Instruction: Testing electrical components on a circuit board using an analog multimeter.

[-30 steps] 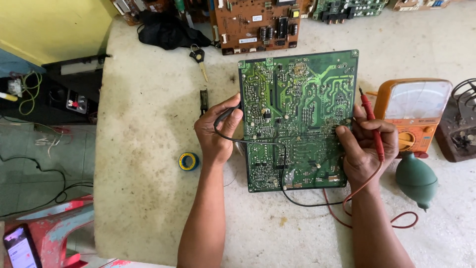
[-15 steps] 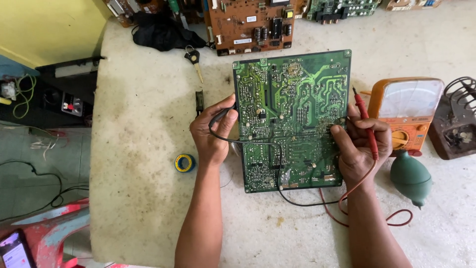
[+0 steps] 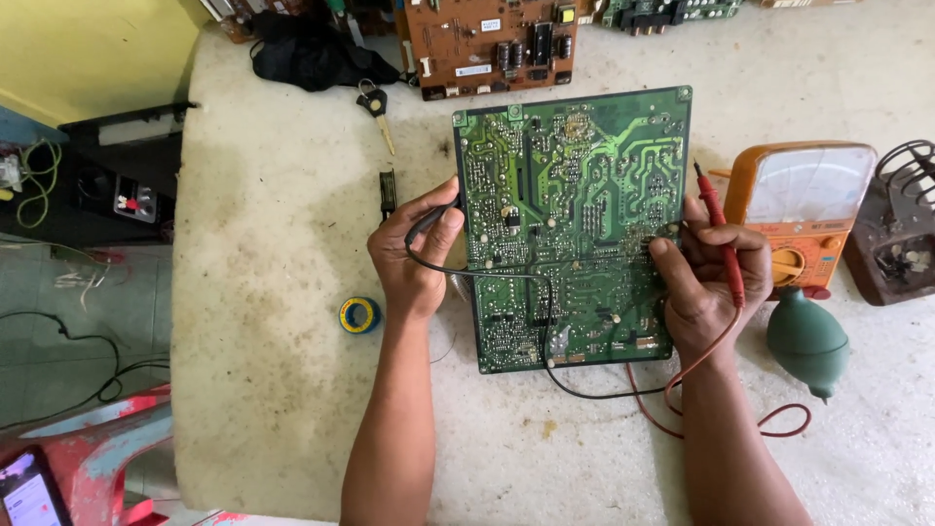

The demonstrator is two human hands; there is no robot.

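A green circuit board [image 3: 575, 195] lies solder side up on the worn white table [image 3: 273, 321]. My left hand [image 3: 414, 258] is at its left edge and pinches a black test probe [image 3: 431, 220] whose tip rests against the board. Its black lead [image 3: 545, 321] trails across the board's lower part. At the right edge, my right hand [image 3: 701, 278] grips the board with its fingers and holds a red test probe [image 3: 721, 229] pointing up and away, off the board. A red lead [image 3: 721, 409] loops on the table below.
An orange analogue multimeter [image 3: 808, 205] sits to the right, with a green rubber blower bulb [image 3: 806, 341] in front and a dark wire-frame device [image 3: 896, 234] beyond. A brown circuit board [image 3: 487, 44], a key [image 3: 375, 107], a black cloth [image 3: 312, 54] and a yellow-blue tape roll [image 3: 358, 314] lie around.
The view has drifted slightly. Both hands stay on the board's edges; the left hand's probe has shifted a little along the left edge, and the red probe remains lifted off the board.
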